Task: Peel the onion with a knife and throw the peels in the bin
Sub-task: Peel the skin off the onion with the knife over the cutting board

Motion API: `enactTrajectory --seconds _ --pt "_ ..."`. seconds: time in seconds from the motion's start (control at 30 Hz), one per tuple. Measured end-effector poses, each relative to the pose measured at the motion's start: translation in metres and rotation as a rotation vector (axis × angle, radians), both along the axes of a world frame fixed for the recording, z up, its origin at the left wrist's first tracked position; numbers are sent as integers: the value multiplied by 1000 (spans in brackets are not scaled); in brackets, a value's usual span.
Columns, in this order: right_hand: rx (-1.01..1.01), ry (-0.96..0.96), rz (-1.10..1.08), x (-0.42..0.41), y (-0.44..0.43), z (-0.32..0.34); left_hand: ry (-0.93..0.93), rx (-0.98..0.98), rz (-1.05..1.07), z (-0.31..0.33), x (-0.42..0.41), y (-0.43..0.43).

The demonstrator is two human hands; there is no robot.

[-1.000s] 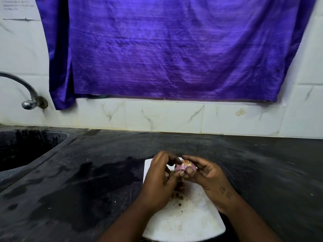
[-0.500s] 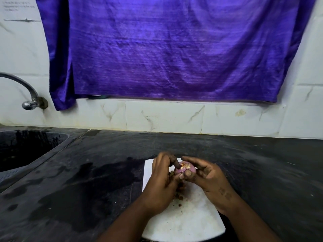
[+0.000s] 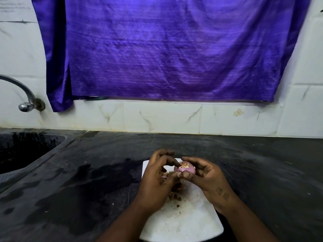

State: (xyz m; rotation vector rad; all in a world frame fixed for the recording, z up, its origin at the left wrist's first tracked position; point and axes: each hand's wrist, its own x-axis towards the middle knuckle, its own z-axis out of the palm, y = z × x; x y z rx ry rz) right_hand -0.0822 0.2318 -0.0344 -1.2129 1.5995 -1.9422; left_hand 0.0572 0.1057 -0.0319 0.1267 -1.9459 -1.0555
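Hands meet palms inward above the white cutting board [image 3: 183,224], at 6 o'clock on the counter [image 3: 87,172]. The right hand [image 3: 208,175] curls fingers and thumb round the pinkish onion [image 3: 186,170] from 3 o'clock; the left hand [image 3: 157,177] pinches it, forefinger and thumb, from 9 o'clock. Brown peel scraps [image 3: 174,196] lie on the board.

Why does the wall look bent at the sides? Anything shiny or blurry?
Head view: the wide-angle lens bows the wall tiles and curtain at the edges; light is soft, even; the curtain has sheen, the tap a glint; the onion looks slightly soft.
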Motion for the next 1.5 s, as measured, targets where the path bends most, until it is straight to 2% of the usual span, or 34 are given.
enactTrajectory --seconds 0.43,0.57,0.73,0.9,1.03,1.33,1.5 --pt "22 67 -23 -1 0 0 26 79 -53 -4 -5 -9" --pt "32 69 -24 0 1 0 40 -21 -23 -4 -3 -9" --pt "13 67 -39 -1 -1 -1 -57 -66 -27 -9 -5 -8" --pt "-57 38 -63 -6 -4 -7 -72 224 -53 -12 -7 -9" --pt "-88 160 -101 -4 -5 -9 -131 380 -183 -13 -7 -6" --pt "-91 293 -135 -2 -6 -9 -169 558 -217 -10 -11 -7" --pt "-65 337 -123 2 -4 -8 -201 535 -255 -13 -12 -8"
